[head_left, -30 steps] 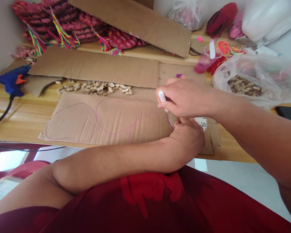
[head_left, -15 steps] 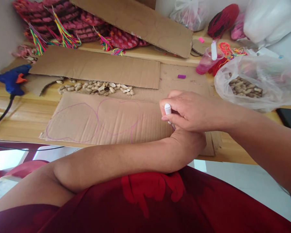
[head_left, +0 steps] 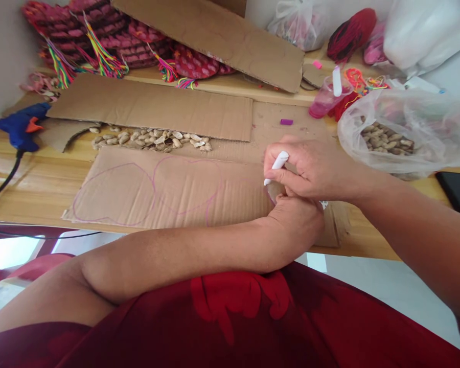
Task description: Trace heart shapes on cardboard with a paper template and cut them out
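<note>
My right hand (head_left: 306, 166) is closed on a white marker (head_left: 279, 162), which leans with its lower end at the edge of a small cardboard piece (head_left: 275, 193). That piece lies over the right part of a long cardboard strip (head_left: 184, 191). Purple heart-like outlines run along the strip's left and middle. Below the right hand, my left hand (head_left: 301, 220) rests bent at the wrist over the cardboard; its fingers are mostly hidden, so their grip does not show. A purple marker cap (head_left: 286, 121) lies beyond the hands.
Peanuts (head_left: 157, 138) lie between the strip and another cardboard piece (head_left: 157, 110). A blue glue gun (head_left: 23, 128) with a cord is at left. To the right are a plastic bag of peanuts (head_left: 387, 138), a pink-tinted cup (head_left: 325, 99) and a black phone (head_left: 458, 191). Tasselled knitted items (head_left: 138, 46) lie behind.
My right hand has shifted slightly right, and the marker has gone from nearly upright to tilted. More of the small cardboard piece's edge shows. My left hand stays in about the same place.
</note>
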The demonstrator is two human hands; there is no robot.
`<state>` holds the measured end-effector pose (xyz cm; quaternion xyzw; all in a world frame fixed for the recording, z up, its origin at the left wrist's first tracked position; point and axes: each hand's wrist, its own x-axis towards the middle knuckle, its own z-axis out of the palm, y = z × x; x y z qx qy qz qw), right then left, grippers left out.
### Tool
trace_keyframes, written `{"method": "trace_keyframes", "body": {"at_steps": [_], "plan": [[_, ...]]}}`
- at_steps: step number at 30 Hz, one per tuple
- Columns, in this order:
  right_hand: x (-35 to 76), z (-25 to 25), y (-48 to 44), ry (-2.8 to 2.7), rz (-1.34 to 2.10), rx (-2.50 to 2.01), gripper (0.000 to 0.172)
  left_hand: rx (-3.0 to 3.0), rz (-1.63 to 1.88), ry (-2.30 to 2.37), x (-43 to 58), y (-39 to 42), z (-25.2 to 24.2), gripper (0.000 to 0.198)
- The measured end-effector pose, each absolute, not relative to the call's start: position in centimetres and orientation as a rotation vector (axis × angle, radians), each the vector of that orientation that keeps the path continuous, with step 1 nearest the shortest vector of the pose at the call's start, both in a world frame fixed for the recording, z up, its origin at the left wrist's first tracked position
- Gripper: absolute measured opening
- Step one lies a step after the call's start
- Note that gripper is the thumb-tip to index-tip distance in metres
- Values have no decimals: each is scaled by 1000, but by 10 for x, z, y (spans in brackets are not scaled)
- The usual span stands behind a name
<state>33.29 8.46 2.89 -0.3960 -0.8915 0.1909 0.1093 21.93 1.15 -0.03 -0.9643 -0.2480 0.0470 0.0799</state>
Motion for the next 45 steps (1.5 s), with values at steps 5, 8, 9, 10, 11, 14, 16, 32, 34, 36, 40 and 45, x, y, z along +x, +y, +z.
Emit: {"method": "trace_keyframes", "body": {"at_steps": [5, 8, 9, 10, 11, 14, 16, 32, 34, 36, 40, 45], "plan": [[334, 35, 78, -2682, 828, -1096, 18, -2928, 187, -804, 227, 12, -8, 55], [336, 34, 82, -2673, 850, -1111, 17, -2911, 162, -820, 227, 12, -10, 51], [336, 33, 84, -2653, 814, -1134, 16, -2898, 152, -814, 227, 12, -10, 50], [337, 32, 85, -2626, 761, -1162, 15, -2887, 152, -803, 226, 12, -10, 50], [338, 30, 86, -2598, 702, -1189, 14, -2880, 157, -791, 226, 12, -9, 50], [340, 28, 85, -2556, 613, -1223, 13, -2877, 173, -769, 225, 12, -9, 53], [341, 29, 83, -2574, 679, -1195, 14, -2884, 160, -783, 227, 13, -12, 53], [340, 26, 83, -2448, 531, -1349, 8, -2860, 194, -736, 221, 14, 0, 49], [339, 26, 80, -2445, 534, -1336, 9, -2893, 173, -773, 224, 15, -6, 51], [337, 26, 79, -2452, 548, -1318, 10, -2910, 151, -761, 226, 15, -10, 52], [339, 27, 82, -2447, 505, -1371, 8, -2871, 169, -782, 229, 15, -11, 50], [338, 31, 82, -2430, 507, -1377, 8, -2837, 162, -762, 226, 15, -6, 47]]}}
